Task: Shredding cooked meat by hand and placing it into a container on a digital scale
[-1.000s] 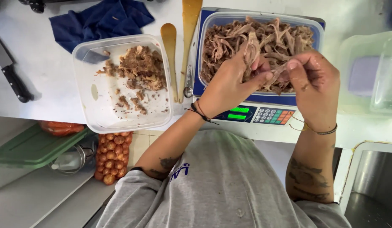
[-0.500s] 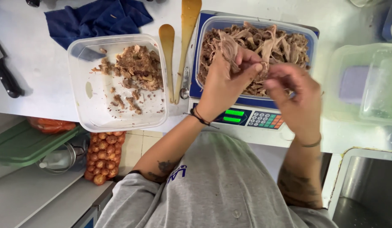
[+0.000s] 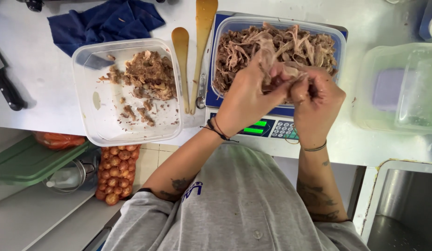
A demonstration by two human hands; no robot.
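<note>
At the far left a black-handled knife lies on the white counter, with a rumpled blue cloth behind a clear plastic tub that holds a small heap of darker shredded meat scraps. Two wooden spatulas lie side by side between that tub and the scale. My left hand reaches forward over the scale, wrist bent, fingers pinching a pale strip of shredded meat; my right hand meets it from the other side, fingers curled tight on the same strip, so both hands grip it just above the full meat container sitting on the scale. To the right stand empty translucent containers. Below the counter edge, a green lid and a net bag of small onions sit on the lower left; a steel sink shows at the lower right.
</note>
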